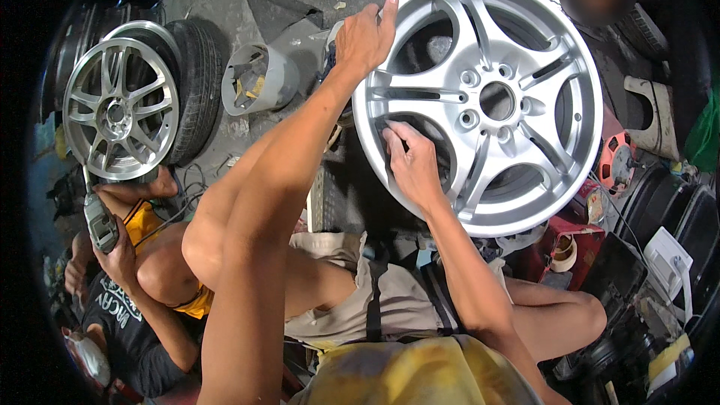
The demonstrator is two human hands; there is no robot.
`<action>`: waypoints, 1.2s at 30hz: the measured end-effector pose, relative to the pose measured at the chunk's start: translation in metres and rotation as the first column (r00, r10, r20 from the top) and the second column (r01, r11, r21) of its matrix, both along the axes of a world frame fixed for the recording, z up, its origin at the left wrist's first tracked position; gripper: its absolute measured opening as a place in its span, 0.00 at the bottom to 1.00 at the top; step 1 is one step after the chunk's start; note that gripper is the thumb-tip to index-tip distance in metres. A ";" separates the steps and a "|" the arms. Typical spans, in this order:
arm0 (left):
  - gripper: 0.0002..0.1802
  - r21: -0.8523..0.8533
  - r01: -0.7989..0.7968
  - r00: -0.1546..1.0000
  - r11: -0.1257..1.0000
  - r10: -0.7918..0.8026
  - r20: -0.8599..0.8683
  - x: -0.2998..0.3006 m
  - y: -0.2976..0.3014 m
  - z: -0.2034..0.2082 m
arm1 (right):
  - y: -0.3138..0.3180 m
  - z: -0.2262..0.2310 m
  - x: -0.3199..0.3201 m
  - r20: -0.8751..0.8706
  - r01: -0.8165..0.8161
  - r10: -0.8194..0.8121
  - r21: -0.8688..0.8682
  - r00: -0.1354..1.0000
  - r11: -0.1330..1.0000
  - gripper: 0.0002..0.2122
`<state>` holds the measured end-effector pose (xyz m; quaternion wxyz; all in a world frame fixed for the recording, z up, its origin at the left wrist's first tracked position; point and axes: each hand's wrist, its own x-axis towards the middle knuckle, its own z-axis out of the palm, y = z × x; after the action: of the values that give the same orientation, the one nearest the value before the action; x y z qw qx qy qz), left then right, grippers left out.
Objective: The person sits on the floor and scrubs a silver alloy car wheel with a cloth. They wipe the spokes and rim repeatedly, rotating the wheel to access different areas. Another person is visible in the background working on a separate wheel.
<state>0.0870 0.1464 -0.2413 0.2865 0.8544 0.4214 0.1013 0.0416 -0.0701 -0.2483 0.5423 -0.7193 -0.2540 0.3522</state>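
Note:
A silver alloy wheel rim [498, 69], with paired spokes and a round centre hole, lies face up before me, without a tyre. At its far left edge is my left hand [366, 36], thumb against the lip and the other fingers curled at the outer side, partly hidden. My right hand [415, 159] reaches over the near left part of the rim. Its fingers are bent together against the inner wall beside a spoke opening; whatever lies under the fingertips is hidden.
At left, a co-worker's hand [118, 253] holds a grey power tool [100, 219] near another alloy rim [142, 148]. A tyre [196, 90] and a bucket of scraps [283, 79] stand beyond. On the right are an orange cable reel [616, 163] and a red box [583, 234].

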 end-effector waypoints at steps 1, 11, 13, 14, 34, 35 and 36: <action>0.39 -0.008 -0.006 1.000 1.000 0.006 -0.008 -0.001 -0.001 -0.001 | -0.001 -0.001 0.000 0.016 -0.003 0.003 -0.004 1.000 1.000 0.09; 0.39 -0.021 -0.012 1.000 1.000 0.011 -0.018 -0.001 -0.002 0.001 | -0.002 0.010 0.000 0.259 -0.074 0.074 -0.011 0.963 0.997 0.09; 0.39 -0.025 -0.015 1.000 1.000 0.015 -0.022 -0.003 -0.003 0.001 | -0.001 0.012 0.000 0.299 -0.091 0.090 -0.010 0.950 0.996 0.10; 0.39 -0.028 -0.016 1.000 0.999 0.015 -0.016 -0.003 -0.001 0.002 | 0.000 0.013 0.000 0.319 -0.100 0.098 -0.010 0.943 0.995 0.11; 0.42 -0.092 -0.006 0.998 0.996 0.001 -0.060 0.002 0.000 0.006 | 0.007 0.008 0.007 0.408 -0.138 0.140 -0.036 0.902 0.990 0.12; 0.41 -0.082 -0.016 0.998 0.997 0.011 -0.058 0.001 -0.003 0.006 | 0.001 0.004 0.005 0.363 -0.147 0.157 -0.055 0.918 0.988 0.10; 0.40 -0.068 -0.025 0.998 0.997 0.021 -0.054 0.000 -0.005 0.005 | -0.003 0.007 0.003 0.314 -0.136 0.146 -0.055 0.938 0.989 0.09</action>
<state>0.0865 0.1417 -0.2360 0.3034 0.8415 0.4420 0.0671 0.0446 -0.0730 -0.2409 0.4560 -0.7551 -0.3832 0.2738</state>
